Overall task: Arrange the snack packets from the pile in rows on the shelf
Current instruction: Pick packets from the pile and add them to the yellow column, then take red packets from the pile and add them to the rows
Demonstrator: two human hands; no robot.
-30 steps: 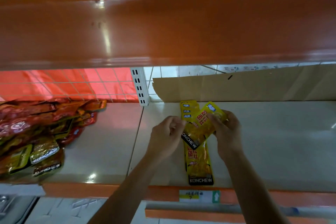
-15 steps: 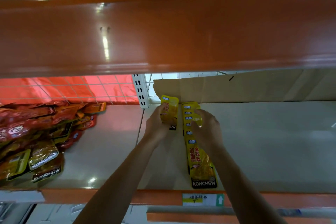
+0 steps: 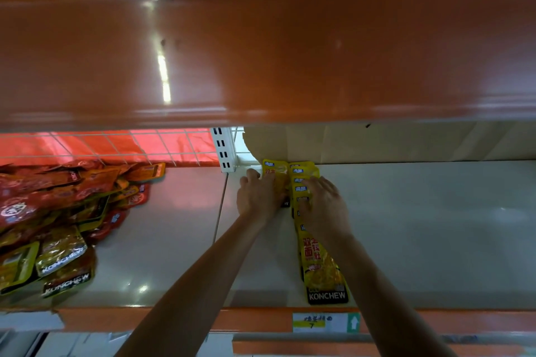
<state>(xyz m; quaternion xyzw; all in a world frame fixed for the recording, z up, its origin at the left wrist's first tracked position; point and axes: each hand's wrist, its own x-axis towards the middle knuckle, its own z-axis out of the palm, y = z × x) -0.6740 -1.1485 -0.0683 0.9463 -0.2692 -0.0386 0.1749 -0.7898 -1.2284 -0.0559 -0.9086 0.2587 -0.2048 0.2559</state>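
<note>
On shelf, left hand holding packet (yellow), right hand pressing row.

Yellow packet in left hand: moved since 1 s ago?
Yes: the yellow packet went back to the cardboard sheet, left of the row.

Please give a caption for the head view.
Left hand lays a yellow packet beside the row under the right hand.

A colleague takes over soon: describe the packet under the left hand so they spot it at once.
Right of the white post, a yellow row runs front to back on the shelf. The packet lies left of its far end, single, while its neighbours overlap.
</note>
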